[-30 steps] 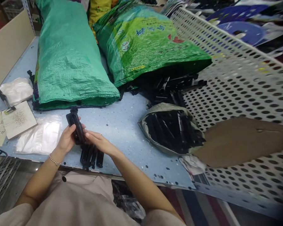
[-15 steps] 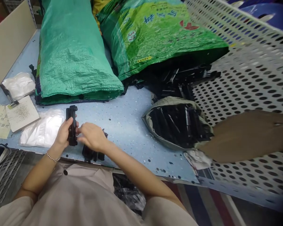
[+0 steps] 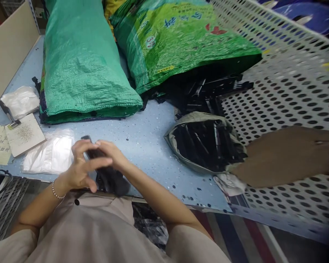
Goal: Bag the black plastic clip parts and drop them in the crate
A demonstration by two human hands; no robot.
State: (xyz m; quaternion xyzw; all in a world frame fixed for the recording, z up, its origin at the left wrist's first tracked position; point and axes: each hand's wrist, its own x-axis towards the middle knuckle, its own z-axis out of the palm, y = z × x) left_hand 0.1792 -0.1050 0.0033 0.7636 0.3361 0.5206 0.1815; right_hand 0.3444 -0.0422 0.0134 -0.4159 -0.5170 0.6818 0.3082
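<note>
My left hand (image 3: 82,164) is blurred, its thumb and fingers spread wide over a long black plastic part (image 3: 101,168). My right hand (image 3: 111,151) grips that part from the far right side, with its fingertips close to the left hand's. The part is tilted, its top end poking out above the fingers, and much of it is hidden or smeared by motion. Below the hands, more black parts (image 3: 119,186) lie at the table's front edge, partly covered.
A green woven sack (image 3: 87,69) and a printed green sack (image 3: 186,47) lie behind, black parts spilling from the latter. An open grey bag (image 3: 208,146) of black parts is at right, by a perforated panel (image 3: 285,109). Clear plastic bags (image 3: 50,153) and a white block (image 3: 24,133) are left.
The upright black part has tilted and come down to the right. My left hand has opened from its grip, and my right hand has moved up onto the part.
</note>
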